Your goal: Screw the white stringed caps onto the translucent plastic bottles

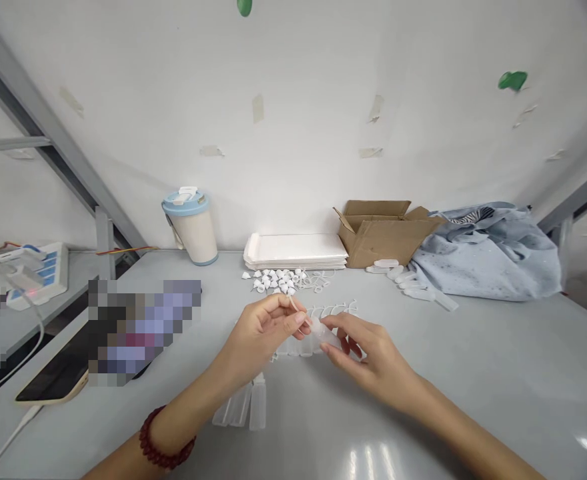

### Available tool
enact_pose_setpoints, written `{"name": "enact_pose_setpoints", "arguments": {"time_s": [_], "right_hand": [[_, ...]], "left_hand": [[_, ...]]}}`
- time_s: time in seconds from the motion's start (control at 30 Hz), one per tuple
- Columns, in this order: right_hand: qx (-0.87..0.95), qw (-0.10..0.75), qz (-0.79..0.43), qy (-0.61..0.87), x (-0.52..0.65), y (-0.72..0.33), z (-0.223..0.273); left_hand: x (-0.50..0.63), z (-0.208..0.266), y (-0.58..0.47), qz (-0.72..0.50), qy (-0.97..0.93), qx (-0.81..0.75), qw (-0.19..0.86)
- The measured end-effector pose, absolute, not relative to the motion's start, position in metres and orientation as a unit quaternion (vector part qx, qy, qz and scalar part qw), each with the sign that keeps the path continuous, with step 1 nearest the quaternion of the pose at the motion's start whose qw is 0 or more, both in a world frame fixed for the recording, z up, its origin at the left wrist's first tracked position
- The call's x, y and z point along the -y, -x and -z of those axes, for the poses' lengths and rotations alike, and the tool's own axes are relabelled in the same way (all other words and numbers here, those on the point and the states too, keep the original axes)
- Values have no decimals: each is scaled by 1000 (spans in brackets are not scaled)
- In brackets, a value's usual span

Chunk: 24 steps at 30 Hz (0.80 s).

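My left hand (266, 330) pinches a thin white cord (293, 304) between thumb and fingers. Facing it, my right hand (373, 350) grips a small translucent plastic case (327, 335) whose end meets the left fingertips. How cord and case join is hidden by the fingers. Under both hands lies a row of similar cases (301, 347), with white cords curling up behind them. More clear cases (257, 403) rest below my left wrist. Beyond the hands are a heap of small white cone-shaped caps (276, 277) and some loose white loops (319, 283).
Along the wall stand a blue-lidded tumbler (193, 230), a stack of white envelopes (298, 250), an opened cardboard box (388, 237) and a grey-blue cloth bag (488, 257). Several translucent pieces (413, 287) lie before the bag. A phone (61, 367) and power strip (48, 273) are left.
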State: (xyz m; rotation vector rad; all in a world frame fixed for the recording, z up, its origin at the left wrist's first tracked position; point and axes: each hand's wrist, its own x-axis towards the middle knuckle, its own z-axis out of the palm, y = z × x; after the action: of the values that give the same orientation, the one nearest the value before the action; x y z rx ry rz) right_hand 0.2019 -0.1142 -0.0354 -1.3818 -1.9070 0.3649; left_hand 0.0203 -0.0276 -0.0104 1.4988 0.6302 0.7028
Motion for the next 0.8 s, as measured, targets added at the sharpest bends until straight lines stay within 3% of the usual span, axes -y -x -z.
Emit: {"name": "enact_pose_setpoints", "arguments": {"time_s": [0.43,0.8], "right_hand": [[773,401,-11,492,117,-199,45],[764,414,-51,492,120,-192,54]], "left_hand": [[35,17,-23,-304,-684,-290,596],[31,17,-22,-284,-712,-239,597]]}}
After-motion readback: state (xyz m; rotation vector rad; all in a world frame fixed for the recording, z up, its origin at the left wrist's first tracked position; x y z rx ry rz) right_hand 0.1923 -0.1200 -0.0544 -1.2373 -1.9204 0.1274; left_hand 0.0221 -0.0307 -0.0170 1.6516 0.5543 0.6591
